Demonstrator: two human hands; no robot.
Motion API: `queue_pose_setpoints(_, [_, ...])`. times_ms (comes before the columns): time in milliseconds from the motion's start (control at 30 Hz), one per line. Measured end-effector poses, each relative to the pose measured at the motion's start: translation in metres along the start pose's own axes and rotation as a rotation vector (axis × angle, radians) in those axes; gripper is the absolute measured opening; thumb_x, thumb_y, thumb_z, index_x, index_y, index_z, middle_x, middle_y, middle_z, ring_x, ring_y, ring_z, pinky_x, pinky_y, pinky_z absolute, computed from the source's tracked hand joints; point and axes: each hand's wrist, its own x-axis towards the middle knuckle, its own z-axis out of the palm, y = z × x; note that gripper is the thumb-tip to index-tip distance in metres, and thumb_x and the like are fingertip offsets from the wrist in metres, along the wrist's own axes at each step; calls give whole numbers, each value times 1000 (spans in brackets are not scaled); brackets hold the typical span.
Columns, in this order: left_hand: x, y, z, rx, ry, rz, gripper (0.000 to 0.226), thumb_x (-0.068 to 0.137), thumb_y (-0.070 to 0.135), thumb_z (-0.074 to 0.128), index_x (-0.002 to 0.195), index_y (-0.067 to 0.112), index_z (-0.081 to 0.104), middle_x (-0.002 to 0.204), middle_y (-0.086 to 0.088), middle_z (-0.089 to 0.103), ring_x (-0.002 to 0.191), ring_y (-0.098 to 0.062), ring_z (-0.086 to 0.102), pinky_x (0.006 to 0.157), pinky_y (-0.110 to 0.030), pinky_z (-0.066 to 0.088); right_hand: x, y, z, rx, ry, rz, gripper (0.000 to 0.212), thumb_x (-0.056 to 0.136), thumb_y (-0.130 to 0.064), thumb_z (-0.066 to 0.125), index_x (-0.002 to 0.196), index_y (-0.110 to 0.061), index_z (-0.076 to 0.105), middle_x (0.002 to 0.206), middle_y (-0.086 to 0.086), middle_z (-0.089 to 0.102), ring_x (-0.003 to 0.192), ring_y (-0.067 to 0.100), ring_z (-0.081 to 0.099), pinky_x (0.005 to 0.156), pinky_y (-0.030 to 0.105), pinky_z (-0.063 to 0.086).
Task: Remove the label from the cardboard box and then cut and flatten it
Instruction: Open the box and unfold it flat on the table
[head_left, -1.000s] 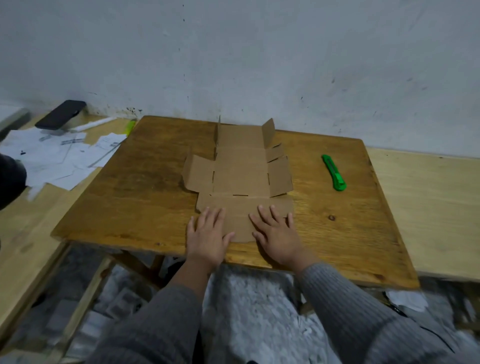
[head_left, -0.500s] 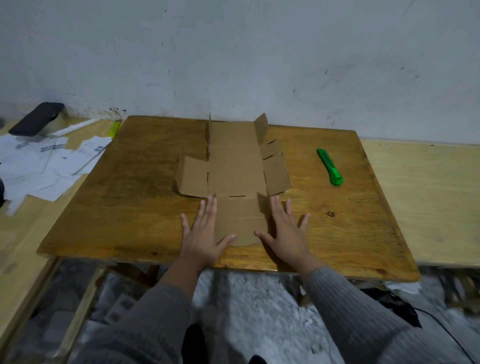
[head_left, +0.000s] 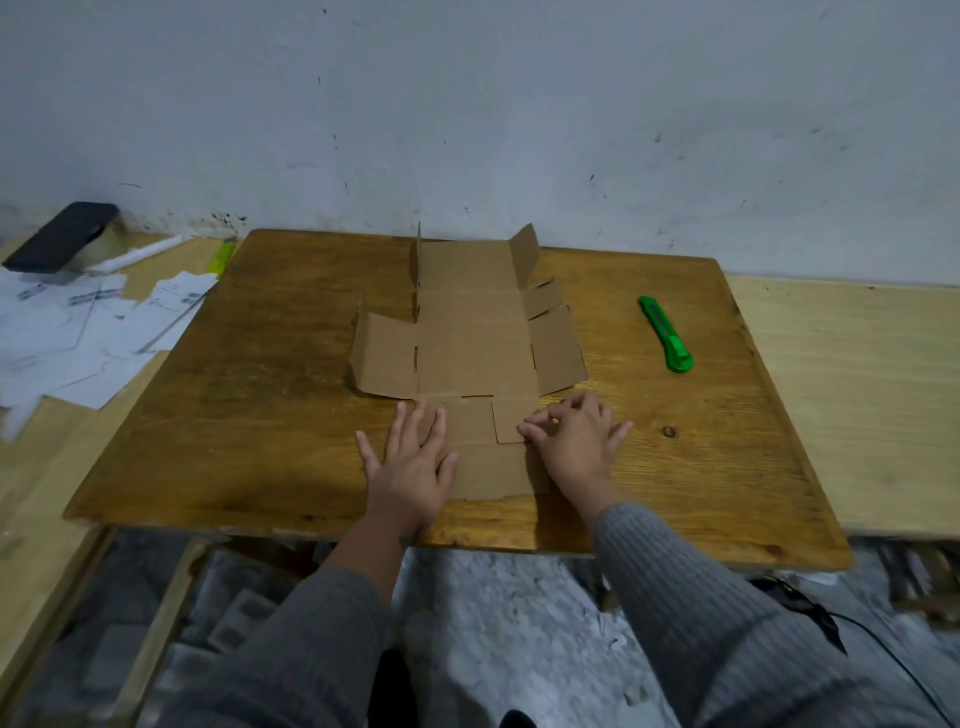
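your cardboard box (head_left: 470, 358) lies opened out on the wooden table (head_left: 270, 395), its near panel between your hands. half a second ago both palms pressed flat either side of that panel; now your right hand (head_left: 574, 441) has curled, fingertips pinching a small flap folded onto the box's near panel, while your left hand (head_left: 410, 462) stays spread flat on its left part. flattening looks nearly done; far flaps still stand up. the green cutter (head_left: 666, 334) rests right of the box.
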Motion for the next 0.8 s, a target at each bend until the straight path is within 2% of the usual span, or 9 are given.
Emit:
queue_pose_setpoints(67, [0, 2, 0, 17, 9, -97, 67, 96, 59, 21, 153, 33, -4, 161, -3, -9, 147, -23, -17, 109, -62, -15, 1, 0, 3, 47, 31, 44, 41, 73, -48, 72, 107, -30, 57, 130, -1, 41, 133, 23, 28, 112, 63, -4])
queue_pose_setpoints(133, [2, 2, -3, 14, -1, -220, 77, 89, 72, 18, 151, 36, -12, 159, -9, -15, 145, -30, -20, 108, -64, -15, 4, 3, 2, 97, 46, 96, 76, 68, -51, 76, 129, -22, 40, 142, 2, 36, 141, 23, 21, 112, 63, -8])
queue_pose_setpoints(200, [3, 2, -7, 4, -21, -283, 88, 82, 81, 17, 148, 36, -21, 157, -13, -25, 143, -33, -24, 107, -65, -15, 8, 8, -2, 68, -23, 146, 111, 66, -60, 73, 147, -14, 13, 158, 5, 14, 147, 22, 0, 108, 62, -13])
queue_pose_setpoints(267, [3, -1, -10, -38, -11, -318, 107, 75, 87, 21, 147, 25, -28, 155, -14, -29, 143, -32, -25, 107, -65, -14, 12, 12, -5, -20, -120, 148, 126, 66, -70, 65, 149, -13, -10, 160, 3, -8, 145, 22, -16, 107, 63, -15])
queue_pose_setpoints(367, [13, -10, -19, -118, -26, -395, 142, 56, 97, 36, 142, 7, -35, 154, -9, -32, 144, -24, -26, 107, -64, -17, 19, 14, -7, -110, -204, 54, 125, 67, -77, 55, 148, -14, -16, 157, 2, -20, 143, 24, -23, 104, 65, -16])
queue_pose_setpoints(467, [23, -13, -26, -133, -37, -376, 153, 48, 96, 47, 138, 9, -40, 155, -7, -31, 144, -22, -25, 107, -63, -19, 22, 15, -6, -153, -228, -93, 111, 76, -72, 51, 150, -15, -10, 157, 0, -23, 142, 25, -25, 104, 65, -17])
queue_pose_setpoints(567, [24, -11, -24, -161, 51, -185, 142, 59, 87, 54, 137, 20, -43, 156, -1, -28, 145, -19, -21, 106, -60, -19, 19, 15, -3, -157, -218, -236, 96, 86, -61, 47, 150, -18, -11, 157, -3, -21, 143, 21, -23, 106, 63, -15])
queue_pose_setpoints(667, [31, -14, -22, -8, 40, 52, 116, 73, 85, 37, 139, 27, -39, 151, 7, -36, 141, -17, -29, 108, -61, -17, 20, 16, 0, -218, -228, -367, 85, 93, -52, 40, 148, -21, -16, 156, -5, -21, 142, 17, -22, 109, 59, -13])
queue_pose_setpoints(800, [47, -19, -25, 168, -72, 217, 100, 81, 81, 24, 146, 25, -28, 152, 8, -35, 141, -15, -30, 111, -60, -16, 28, 15, -3, -369, -273, -528, 73, 97, -49, 30, 147, -21, -15, 151, -5, -27, 140, 15, -25, 113, 57, -11])
